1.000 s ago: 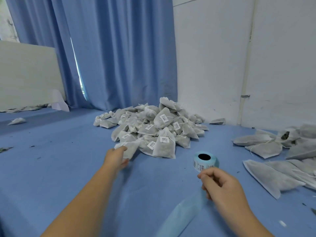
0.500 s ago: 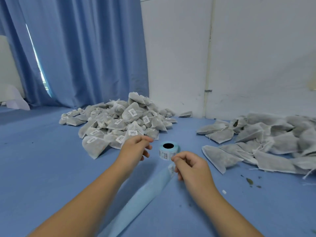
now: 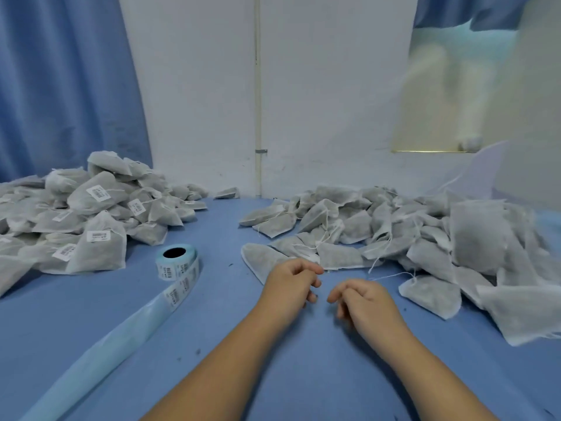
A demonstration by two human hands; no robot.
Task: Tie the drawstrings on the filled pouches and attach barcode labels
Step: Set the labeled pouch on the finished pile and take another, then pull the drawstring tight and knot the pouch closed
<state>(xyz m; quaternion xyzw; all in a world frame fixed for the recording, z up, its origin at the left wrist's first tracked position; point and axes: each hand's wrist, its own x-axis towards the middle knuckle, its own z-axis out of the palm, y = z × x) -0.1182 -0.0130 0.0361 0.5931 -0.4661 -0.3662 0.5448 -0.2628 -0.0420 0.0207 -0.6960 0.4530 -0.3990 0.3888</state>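
Note:
A pile of tied grey pouches with barcode labels [image 3: 97,220] lies at the left. At the right spreads a heap of unlabelled pouches [image 3: 394,229] with loose white drawstrings. The blue roll of barcode labels [image 3: 177,262] stands between them, and its backing strip [image 3: 106,344] trails toward the lower left. My left hand [image 3: 291,284] and my right hand [image 3: 361,300] hover side by side over the blue surface, fingers loosely curled and holding nothing. They are just in front of a flat pouch [image 3: 258,258] at the near edge of the right heap.
The blue work surface [image 3: 212,329] runs back to a white wall [image 3: 318,101] with a thin vertical pipe. A blue curtain [image 3: 60,86] hangs at the back left. One single pouch [image 3: 227,193] lies against the wall.
The view has swung right. My right hand has let go of the label strip. Both hands have moved from the roll toward the unlabelled heap.

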